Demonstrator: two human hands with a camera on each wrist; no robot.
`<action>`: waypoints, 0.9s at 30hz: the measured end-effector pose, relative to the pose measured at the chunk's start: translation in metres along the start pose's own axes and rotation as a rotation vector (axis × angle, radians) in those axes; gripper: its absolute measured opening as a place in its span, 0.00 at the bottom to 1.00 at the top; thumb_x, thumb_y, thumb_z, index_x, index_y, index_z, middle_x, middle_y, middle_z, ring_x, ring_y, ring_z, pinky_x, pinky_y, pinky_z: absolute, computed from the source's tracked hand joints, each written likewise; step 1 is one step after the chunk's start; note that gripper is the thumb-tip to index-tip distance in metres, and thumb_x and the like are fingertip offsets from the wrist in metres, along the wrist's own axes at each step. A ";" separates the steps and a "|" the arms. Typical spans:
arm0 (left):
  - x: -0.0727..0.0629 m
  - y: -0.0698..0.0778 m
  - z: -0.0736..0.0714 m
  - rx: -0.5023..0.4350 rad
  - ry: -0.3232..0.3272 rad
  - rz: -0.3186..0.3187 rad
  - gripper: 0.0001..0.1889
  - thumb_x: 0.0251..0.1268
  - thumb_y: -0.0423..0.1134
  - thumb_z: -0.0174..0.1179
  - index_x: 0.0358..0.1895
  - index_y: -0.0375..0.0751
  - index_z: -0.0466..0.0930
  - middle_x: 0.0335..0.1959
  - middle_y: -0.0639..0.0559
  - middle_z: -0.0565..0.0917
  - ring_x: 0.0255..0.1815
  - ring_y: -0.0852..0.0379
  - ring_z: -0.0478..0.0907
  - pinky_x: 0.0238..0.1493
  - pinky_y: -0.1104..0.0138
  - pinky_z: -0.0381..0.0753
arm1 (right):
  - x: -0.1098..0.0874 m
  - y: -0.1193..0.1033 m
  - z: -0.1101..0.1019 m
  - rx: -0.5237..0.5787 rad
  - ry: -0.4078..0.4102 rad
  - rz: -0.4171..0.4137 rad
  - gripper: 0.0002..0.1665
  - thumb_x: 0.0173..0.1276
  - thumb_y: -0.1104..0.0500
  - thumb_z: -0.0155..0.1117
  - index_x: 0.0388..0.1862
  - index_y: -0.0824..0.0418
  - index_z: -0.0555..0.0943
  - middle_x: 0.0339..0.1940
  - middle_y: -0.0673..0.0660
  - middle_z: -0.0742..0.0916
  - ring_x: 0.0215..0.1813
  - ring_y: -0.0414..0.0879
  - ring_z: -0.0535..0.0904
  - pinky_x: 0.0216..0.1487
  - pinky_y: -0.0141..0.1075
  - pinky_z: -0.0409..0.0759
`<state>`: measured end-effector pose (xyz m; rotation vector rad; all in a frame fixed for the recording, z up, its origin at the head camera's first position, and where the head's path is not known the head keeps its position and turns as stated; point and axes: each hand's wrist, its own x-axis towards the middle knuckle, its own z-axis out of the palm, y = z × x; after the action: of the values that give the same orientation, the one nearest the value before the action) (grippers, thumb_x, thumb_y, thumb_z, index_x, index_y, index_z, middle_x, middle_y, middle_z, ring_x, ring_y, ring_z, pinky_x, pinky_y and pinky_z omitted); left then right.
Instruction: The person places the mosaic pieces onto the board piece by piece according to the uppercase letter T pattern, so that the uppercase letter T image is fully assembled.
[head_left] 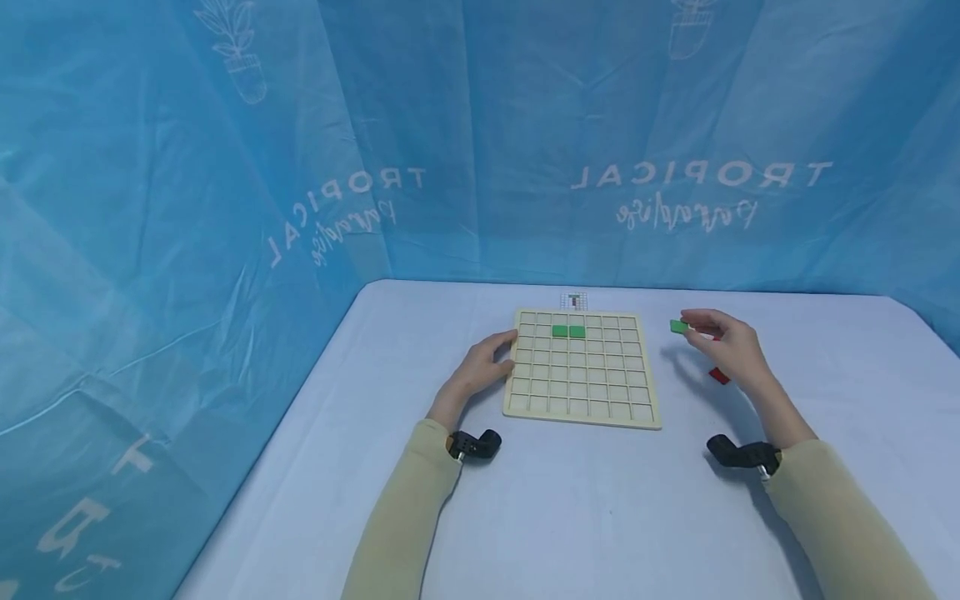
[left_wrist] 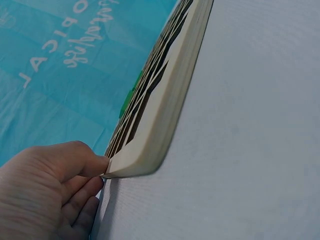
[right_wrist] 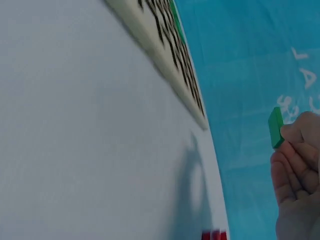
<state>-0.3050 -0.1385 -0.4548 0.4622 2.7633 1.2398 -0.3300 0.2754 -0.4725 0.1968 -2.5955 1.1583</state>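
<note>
A wooden grid board [head_left: 577, 390] lies flat on the table, with two green square tiles [head_left: 567, 332] side by side in a row near its far edge. My left hand [head_left: 478, 367] rests at the board's left edge, thumb and fingers apart and their tips right at the rim. In the left wrist view the thumb [left_wrist: 80, 160] touches the edge near a corner. Right of the board, raised above the table, my right hand [head_left: 731, 343] pinches another green tile [right_wrist: 275, 127] between thumb and fingers. Below that hand lies a red tile [head_left: 718, 376], with more red partly hidden behind the fingers.
A small printed grid card [head_left: 574, 301] with a coloured pattern lies just beyond the board's far edge. The white-covered table [head_left: 585, 508] meets a blue printed curtain [head_left: 525, 225] at the back and left. Each wrist carries a black camera mount [head_left: 480, 445].
</note>
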 end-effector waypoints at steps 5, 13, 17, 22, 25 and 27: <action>0.000 0.000 -0.002 -0.004 0.001 0.006 0.30 0.65 0.33 0.55 0.71 0.43 0.61 0.70 0.49 0.64 0.71 0.54 0.55 0.71 0.63 0.55 | 0.022 -0.019 0.024 0.101 -0.047 -0.033 0.28 0.64 0.40 0.61 0.60 0.50 0.77 0.54 0.53 0.81 0.55 0.49 0.76 0.49 0.41 0.81; -0.001 0.000 0.000 -0.009 -0.019 0.011 0.30 0.66 0.33 0.55 0.71 0.43 0.60 0.70 0.49 0.63 0.72 0.54 0.55 0.70 0.64 0.55 | 0.018 -0.097 0.034 0.236 -0.175 -0.016 0.25 0.69 0.55 0.59 0.62 0.65 0.74 0.56 0.64 0.79 0.55 0.56 0.76 0.50 0.35 0.80; 0.000 0.001 0.001 0.003 -0.022 0.008 0.30 0.65 0.33 0.55 0.71 0.43 0.60 0.70 0.49 0.64 0.72 0.54 0.55 0.70 0.64 0.55 | 0.023 -0.103 0.046 0.283 -0.192 -0.014 0.23 0.69 0.59 0.60 0.61 0.66 0.74 0.55 0.64 0.80 0.53 0.53 0.76 0.44 0.25 0.78; 0.000 0.001 0.001 0.005 -0.017 -0.002 0.31 0.65 0.33 0.55 0.71 0.45 0.60 0.70 0.50 0.64 0.72 0.54 0.55 0.70 0.63 0.55 | 0.028 -0.102 0.057 0.311 -0.209 -0.028 0.22 0.69 0.59 0.60 0.60 0.65 0.75 0.55 0.63 0.80 0.51 0.50 0.76 0.44 0.26 0.78; -0.001 0.001 0.000 0.005 -0.014 -0.004 0.30 0.65 0.33 0.55 0.71 0.44 0.60 0.70 0.50 0.63 0.72 0.54 0.55 0.71 0.63 0.55 | 0.031 -0.100 0.061 0.306 -0.224 -0.027 0.22 0.69 0.58 0.60 0.60 0.64 0.75 0.55 0.62 0.80 0.52 0.51 0.76 0.47 0.32 0.79; -0.001 0.001 0.000 0.006 -0.014 -0.005 0.30 0.65 0.33 0.55 0.71 0.44 0.60 0.70 0.50 0.63 0.72 0.54 0.55 0.71 0.63 0.55 | 0.032 -0.098 0.064 0.297 -0.240 -0.029 0.22 0.69 0.59 0.60 0.59 0.66 0.75 0.55 0.63 0.80 0.53 0.53 0.76 0.48 0.37 0.79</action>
<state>-0.3040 -0.1385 -0.4538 0.4616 2.7558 1.2232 -0.3505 0.1624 -0.4336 0.4608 -2.5930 1.5938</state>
